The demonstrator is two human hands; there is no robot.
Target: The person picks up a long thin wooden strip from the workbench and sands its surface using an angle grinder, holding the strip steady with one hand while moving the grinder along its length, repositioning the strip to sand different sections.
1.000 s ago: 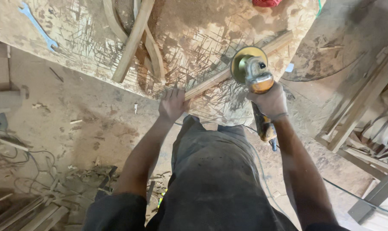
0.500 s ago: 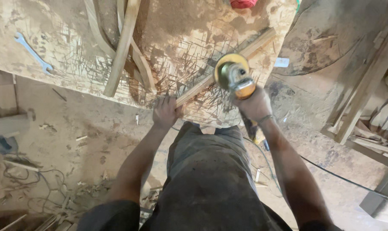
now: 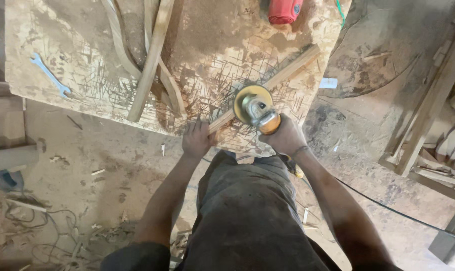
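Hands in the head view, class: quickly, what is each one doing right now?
Left hand: closed on the near end of the wooden strip, pinning it to the workbench.
Right hand: closed around the angle grinder.

One grinder (image 3: 255,108), one wrench (image 3: 49,75)

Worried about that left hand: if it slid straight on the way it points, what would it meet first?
The left hand grips the near end of the wooden strip. Going on along it, it would likely meet the angle grinder and its disc first.
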